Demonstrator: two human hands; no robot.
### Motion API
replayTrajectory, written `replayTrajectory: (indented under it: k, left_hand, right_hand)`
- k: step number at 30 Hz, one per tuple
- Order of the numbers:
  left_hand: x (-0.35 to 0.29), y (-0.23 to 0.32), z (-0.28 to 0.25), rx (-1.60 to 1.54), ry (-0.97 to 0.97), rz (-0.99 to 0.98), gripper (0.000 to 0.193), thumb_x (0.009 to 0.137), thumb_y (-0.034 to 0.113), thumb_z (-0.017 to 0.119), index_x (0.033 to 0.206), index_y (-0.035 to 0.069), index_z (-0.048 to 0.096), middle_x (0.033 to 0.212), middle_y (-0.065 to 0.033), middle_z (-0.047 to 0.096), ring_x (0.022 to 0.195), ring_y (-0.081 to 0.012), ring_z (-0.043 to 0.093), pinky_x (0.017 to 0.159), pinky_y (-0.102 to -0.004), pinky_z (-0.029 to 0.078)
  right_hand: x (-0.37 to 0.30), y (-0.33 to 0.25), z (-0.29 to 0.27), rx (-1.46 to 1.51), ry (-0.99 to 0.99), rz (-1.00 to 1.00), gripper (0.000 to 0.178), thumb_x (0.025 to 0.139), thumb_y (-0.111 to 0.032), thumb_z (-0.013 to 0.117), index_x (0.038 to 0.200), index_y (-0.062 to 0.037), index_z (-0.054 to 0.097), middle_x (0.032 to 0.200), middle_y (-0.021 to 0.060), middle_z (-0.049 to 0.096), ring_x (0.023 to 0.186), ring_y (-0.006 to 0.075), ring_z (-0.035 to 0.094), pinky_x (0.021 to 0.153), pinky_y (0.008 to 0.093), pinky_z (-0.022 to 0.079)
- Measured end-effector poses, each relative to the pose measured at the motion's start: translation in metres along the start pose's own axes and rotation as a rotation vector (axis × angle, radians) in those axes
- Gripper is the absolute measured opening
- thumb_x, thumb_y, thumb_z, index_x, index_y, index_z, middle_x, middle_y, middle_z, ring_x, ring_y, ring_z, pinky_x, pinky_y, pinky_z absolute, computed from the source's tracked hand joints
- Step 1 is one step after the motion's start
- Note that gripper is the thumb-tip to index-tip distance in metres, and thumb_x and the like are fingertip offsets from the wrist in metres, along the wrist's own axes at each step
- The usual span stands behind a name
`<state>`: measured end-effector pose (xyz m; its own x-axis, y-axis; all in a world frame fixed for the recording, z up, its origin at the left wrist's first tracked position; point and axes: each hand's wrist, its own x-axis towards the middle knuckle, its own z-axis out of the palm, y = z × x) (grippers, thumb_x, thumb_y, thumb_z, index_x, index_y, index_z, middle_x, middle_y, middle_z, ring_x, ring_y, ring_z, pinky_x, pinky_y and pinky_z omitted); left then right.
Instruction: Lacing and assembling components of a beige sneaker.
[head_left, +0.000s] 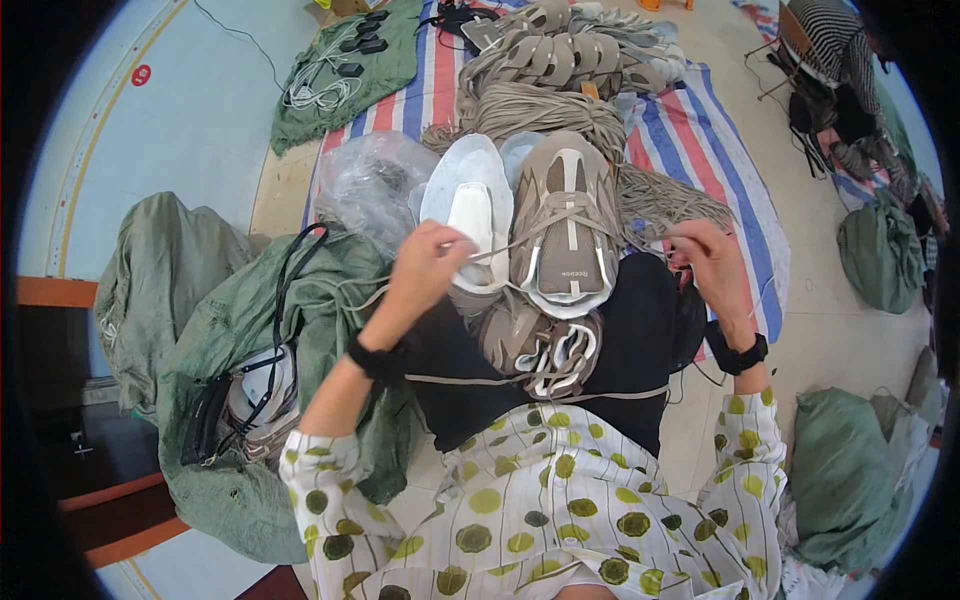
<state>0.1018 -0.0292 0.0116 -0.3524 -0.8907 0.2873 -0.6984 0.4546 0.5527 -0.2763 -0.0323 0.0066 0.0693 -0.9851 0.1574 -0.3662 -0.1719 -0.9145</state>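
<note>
A beige and brown shoe upper with white edging lies over my lap, its toe toward me. Flat beige lace crosses its front. To its left my left hand is closed in a pinch on one stretch of the lace, whose tail hangs down on the left. On the other side my right hand has its fingers pinched together on the other lace end. Beside the upper lies a pale shoe piece with a white inner. More uppers are bunched between my thighs, a beige strand across them.
A striped sheet ahead carries beige lace bundles and stacked uppers. Clear plastic lies at the left. An open green sack holds shoe pieces. More sacks stand right, and a cloth bears cables.
</note>
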Motion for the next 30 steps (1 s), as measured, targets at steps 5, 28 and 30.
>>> replayTrajectory:
  k: [5,28,30]
  left_hand:
    - [0.041,0.031,0.037,-0.601,-0.14,-0.578,0.018,0.084,0.015,0.057,0.086,0.0,0.064,0.068,-0.0017,0.059,0.056,-0.006,0.051,0.051,-0.0193,0.039]
    - [0.052,0.029,0.073,-0.04,0.174,-0.272,0.01,0.079,0.017,0.058,0.077,0.009,0.062,0.062,-0.0126,0.059,0.057,-0.0297,0.058,0.052,-0.0386,0.043]
    - [0.052,0.031,0.073,-0.012,0.102,-0.223,0.008,0.08,0.015,0.057,0.079,0.009,0.061,0.067,-0.0122,0.06,0.061,-0.0307,0.059,0.055,-0.0388,0.045]
  right_hand:
    - [0.019,-0.001,0.033,0.024,-0.108,0.144,0.014,0.083,-0.011,0.058,0.084,0.0013,0.063,0.064,0.0018,0.058,0.06,0.0079,0.055,0.055,0.0214,0.044]
    - [0.058,-0.006,0.051,-0.229,-0.323,0.117,0.027,0.077,-0.022,0.058,0.087,0.0009,0.067,0.073,0.0158,0.065,0.065,0.0241,0.063,0.064,0.0315,0.048]
    - [0.063,-0.015,0.049,-0.393,-0.4,0.027,0.024,0.077,-0.022,0.056,0.079,-0.0012,0.067,0.068,0.016,0.063,0.062,0.0301,0.062,0.061,0.0352,0.048]
